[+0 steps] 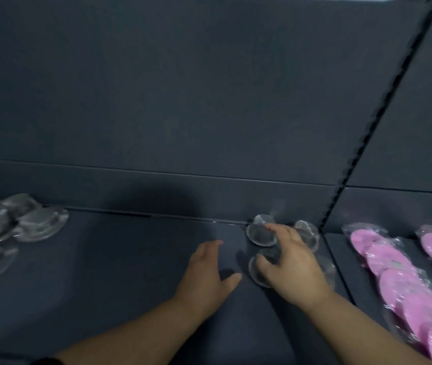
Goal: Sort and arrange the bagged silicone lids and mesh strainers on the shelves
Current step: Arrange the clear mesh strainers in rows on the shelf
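Head camera: how do the fingers lie?
— Left hand [207, 270] rests flat on the shelf [130, 259], fingers straight and a little apart, holding nothing. Right hand [288, 262] is spread wide, fingers lightly bent, tips resting on the bag of clear lids [261, 237] in the far right corner of this shelf.
— And the counts?
— Four clear rounds show around that hand. Two bags of pink lids [399, 272] lie to the right. The heap of clear bags [38, 223] at far left is too blurred to count.
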`<state>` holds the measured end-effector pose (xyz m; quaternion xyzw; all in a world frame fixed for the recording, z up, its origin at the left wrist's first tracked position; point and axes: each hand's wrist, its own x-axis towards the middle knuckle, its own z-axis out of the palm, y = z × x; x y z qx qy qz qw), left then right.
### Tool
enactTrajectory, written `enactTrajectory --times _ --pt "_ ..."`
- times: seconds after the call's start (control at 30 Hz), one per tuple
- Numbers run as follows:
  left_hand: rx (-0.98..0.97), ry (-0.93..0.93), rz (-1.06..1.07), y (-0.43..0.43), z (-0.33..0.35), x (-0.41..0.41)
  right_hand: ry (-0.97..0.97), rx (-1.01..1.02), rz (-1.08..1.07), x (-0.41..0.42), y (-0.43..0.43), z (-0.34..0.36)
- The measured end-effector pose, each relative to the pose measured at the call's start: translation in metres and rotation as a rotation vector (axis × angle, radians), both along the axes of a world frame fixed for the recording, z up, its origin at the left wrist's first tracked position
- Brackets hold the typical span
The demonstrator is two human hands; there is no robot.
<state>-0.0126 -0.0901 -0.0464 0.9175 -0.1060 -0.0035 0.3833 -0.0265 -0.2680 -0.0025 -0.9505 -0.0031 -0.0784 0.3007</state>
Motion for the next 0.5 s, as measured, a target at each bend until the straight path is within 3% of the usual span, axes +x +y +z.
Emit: enactTrajectory --times 0.23,0.5 --pt "0.351 -0.088 0.265 0.183 0.021 0.001 0.054 -0.047 0.201 0.019 0.143 0.001" --pt "0.443 -0.196 0.431 0.4 0.035 -0.009 0.085 -0.04 0.316 0.036 0.344 -0.004"
